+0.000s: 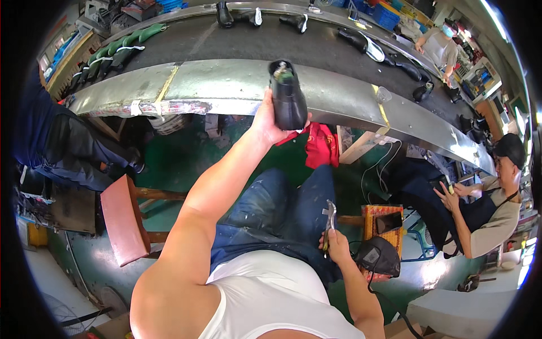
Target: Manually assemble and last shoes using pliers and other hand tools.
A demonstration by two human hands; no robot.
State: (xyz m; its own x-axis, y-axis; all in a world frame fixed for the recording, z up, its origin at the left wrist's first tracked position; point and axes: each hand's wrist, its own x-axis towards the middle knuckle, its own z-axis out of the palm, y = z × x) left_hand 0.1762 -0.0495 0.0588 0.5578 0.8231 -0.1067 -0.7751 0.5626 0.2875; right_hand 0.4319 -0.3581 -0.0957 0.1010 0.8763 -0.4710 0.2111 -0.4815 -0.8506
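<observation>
Held out at arm's length, a black shoe [289, 101] is in my left hand [270, 120], just over the near metal edge of the conveyor. Something greenish with a metal part shows in the shoe's top opening. My left fingers wrap round its lower end and are partly hidden by it. Down by my right thigh, my right hand [339, 247] grips a pair of pincers [329, 217] by the handles. Their metal head points up, away from the shoe.
The dark conveyor belt [186, 42] carries black shoes [293, 22] and green shoe forms [135, 38]. A red cloth [322, 146] hangs below its edge. A stool [121, 220] stands left; a black bag [377, 255] lies right. Several people are nearby, one seated right [485, 220].
</observation>
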